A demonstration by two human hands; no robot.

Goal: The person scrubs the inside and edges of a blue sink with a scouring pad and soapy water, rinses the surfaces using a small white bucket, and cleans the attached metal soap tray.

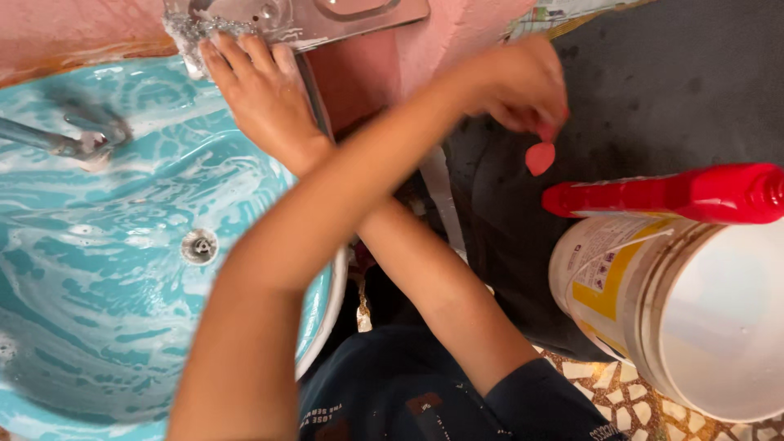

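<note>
Head view: a silvery wire scourer (189, 34) is pressed against a metal plate (343, 15) fixed to the pink wall (457, 33), just above the far rim of the basin. It is held there by the right hand (261, 94), whose fingers (245, 53) are laid out flat on it rather than curled round it. The arms are crossed. The left hand (514, 82) is reached over to the other side, and a small red piece (540, 157) is pinched between its fingertips above a dark surface (653, 90).

A scrubbing stroke on the plate is judged to be the step in hand. For further rubbing, steady pressure through the flat fingers would be needed so that the scourer is not let slip off the plate's edge.

Below lies a turquoise basin (327, 302), streaked with white foam, with its drain (198, 245) and a metal tap (73, 143). To the right, a red spray bottle (678, 196) is seen lying across a white bucket (719, 327).
</note>
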